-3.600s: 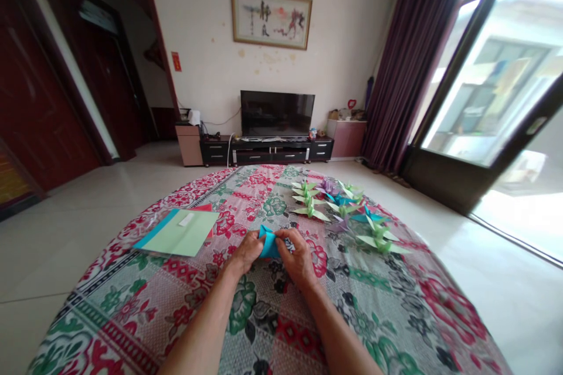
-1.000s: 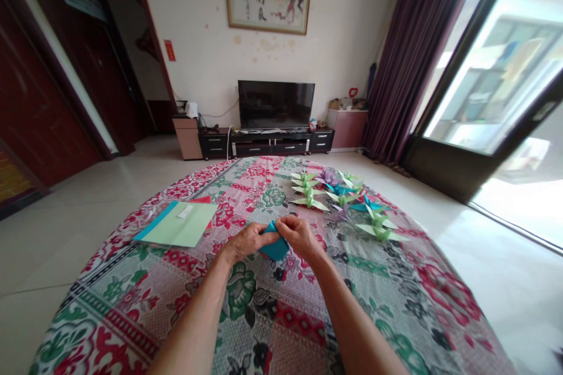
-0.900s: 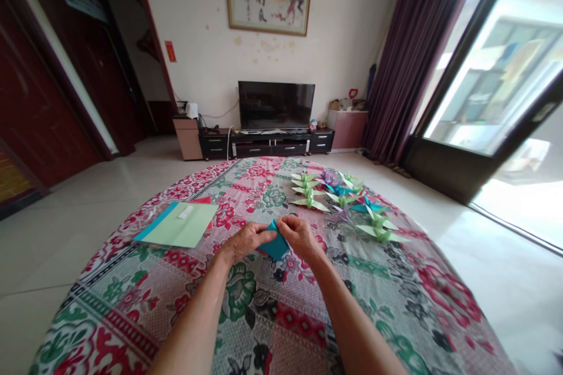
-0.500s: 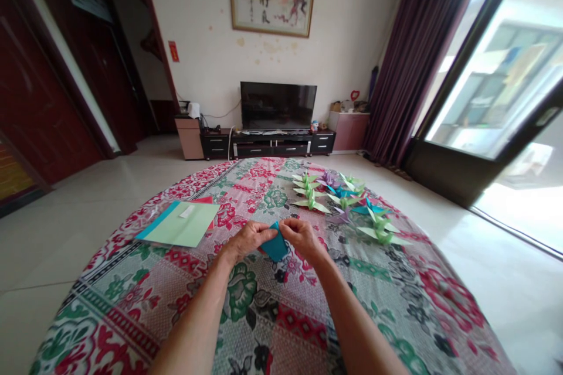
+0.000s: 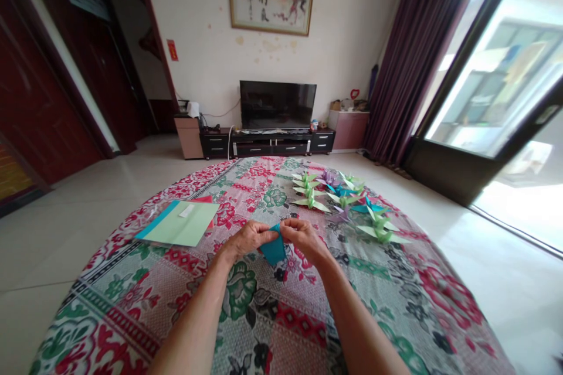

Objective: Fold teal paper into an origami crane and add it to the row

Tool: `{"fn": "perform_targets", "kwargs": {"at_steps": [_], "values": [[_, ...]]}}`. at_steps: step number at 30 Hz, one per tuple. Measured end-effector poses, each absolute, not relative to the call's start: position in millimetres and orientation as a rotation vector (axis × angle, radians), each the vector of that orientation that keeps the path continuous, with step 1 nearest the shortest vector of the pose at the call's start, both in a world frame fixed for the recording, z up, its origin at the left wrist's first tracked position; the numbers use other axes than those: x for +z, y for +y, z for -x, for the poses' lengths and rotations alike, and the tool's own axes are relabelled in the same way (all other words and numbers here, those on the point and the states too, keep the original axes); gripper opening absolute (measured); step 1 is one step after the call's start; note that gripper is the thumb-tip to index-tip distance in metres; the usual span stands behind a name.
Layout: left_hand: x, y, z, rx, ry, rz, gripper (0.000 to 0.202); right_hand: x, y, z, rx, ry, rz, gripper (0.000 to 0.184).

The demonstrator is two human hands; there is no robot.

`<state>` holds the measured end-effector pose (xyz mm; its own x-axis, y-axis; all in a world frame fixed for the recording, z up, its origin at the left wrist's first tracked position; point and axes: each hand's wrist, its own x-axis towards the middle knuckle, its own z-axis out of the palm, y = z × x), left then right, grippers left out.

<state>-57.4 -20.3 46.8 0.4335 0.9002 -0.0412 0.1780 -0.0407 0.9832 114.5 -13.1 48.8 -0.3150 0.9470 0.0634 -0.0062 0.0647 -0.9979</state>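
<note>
A small piece of folded blue origami paper (image 5: pixel 274 249) is held between my two hands, above the patterned tablecloth. My left hand (image 5: pixel 251 238) pinches its upper left part, the thumb lying across the paper. At the top right edge, my right hand (image 5: pixel 301 233) pinches it between thumb and fingertips. The two hands almost meet at the top of the paper. Its lower part points down toward me. Several folded paper cranes (image 5: pixel 310 199) in green, purple and blue stand in rows beyond my right hand.
On the left of the round table (image 5: pixel 185 299) lies a stack of square paper sheets (image 5: pixel 185 228), pale green on top, with a small white scrap (image 5: pixel 186 211) on it. Beyond the table stand a television (image 5: pixel 278 105) and a low black cabinet (image 5: pixel 275 143).
The blue paper has tilted and shifted slightly left in my hands. Both hands keep their pinch on it, with the fingers barely moved.
</note>
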Motion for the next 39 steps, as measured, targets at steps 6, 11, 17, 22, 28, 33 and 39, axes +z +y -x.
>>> {"fn": "perform_targets", "kwargs": {"at_steps": [6,11,17,22,28,33,39], "values": [[43,-17,58,0.813,1.020,-1.525,0.035,44,-12,-106,1.342,-1.355,1.025,0.028],[40,-13,61,0.841,1.102,-1.564,0.036,39,-9,-106,1.398,-1.362,0.942,0.036],[42,-13,60,0.858,1.119,-1.564,0.036,38,-9,-106,1.366,-1.363,0.992,0.035],[42,-14,56,0.870,1.083,-1.488,0.034,37,-9,-105,1.281,-1.321,0.985,0.033],[37,-14,53,0.898,0.982,-1.366,0.030,33,-7,-104,1.050,-1.426,1.041,0.028],[36,-13,54,0.962,0.982,-1.315,0.025,36,-10,-102,1.111,-1.477,1.026,0.029],[36,-7,57,1.290,1.067,-1.126,0.028,30,-12,-100,1.422,-1.480,0.940,0.033]]}}
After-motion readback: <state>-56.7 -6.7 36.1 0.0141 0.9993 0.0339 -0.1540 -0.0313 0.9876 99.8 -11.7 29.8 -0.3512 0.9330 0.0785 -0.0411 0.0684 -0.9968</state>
